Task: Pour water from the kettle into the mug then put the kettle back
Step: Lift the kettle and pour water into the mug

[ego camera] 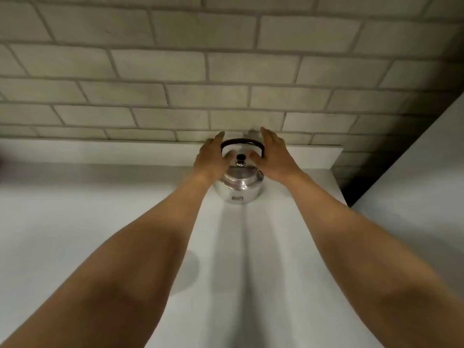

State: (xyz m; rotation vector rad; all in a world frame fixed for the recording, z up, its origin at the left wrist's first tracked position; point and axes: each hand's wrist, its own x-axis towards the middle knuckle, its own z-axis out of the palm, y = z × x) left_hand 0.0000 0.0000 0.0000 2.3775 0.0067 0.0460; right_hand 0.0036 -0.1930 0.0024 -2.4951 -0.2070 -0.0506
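A shiny steel kettle (238, 189) with a black arched handle and a black lid knob stands upright on the white counter (263, 247), close to the back wall. My left hand (212, 159) is at the kettle's left side, fingers spread, thumb reaching toward the lid. My right hand (272, 156) is at its right side, fingers extended, thumb near the knob. Both hands flank the handle without closing around it. No mug is in view.
A raised white ledge (125, 151) runs along the foot of the grey brick wall (226, 71). A white vertical panel (414, 184) closes off the counter on the right, with a dark gap beside it.
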